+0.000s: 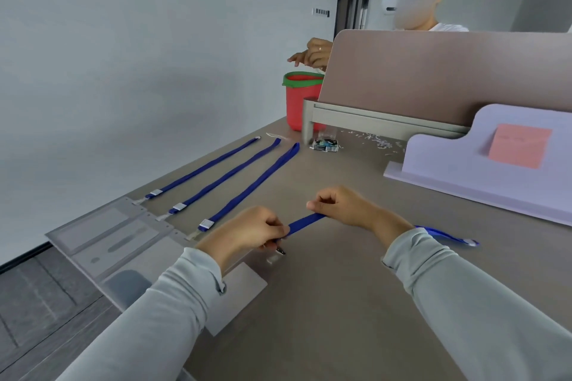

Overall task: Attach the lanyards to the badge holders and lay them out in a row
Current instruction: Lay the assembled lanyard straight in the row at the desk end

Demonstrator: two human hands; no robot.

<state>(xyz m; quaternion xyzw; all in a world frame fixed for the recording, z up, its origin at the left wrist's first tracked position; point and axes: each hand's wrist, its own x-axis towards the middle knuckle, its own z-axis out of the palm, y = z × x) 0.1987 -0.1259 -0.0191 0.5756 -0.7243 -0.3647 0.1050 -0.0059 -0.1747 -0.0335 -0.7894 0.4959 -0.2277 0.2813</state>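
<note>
Holding the fourth lanyard (306, 221) taut at the lower centre of the frame, we pinch its clip end in our left hand (250, 233) and its strap in our right hand (342, 206); both hands are pressed closed on it. The blue strap is flat and narrow, and its loose tail runs out to the right behind our right sleeve. Its metal clip (280, 251) hangs just above the last badge holder (240, 295), a pale clear sleeve lying on the bench (325, 303) under our left wrist. We judge the clip could miss the holder's slot, or the light sleeve could slide away as we push. A pull might also twist the strap. Farther left, three finished lanyards (213, 178) lie in a row, running toward the upper centre.
</note>
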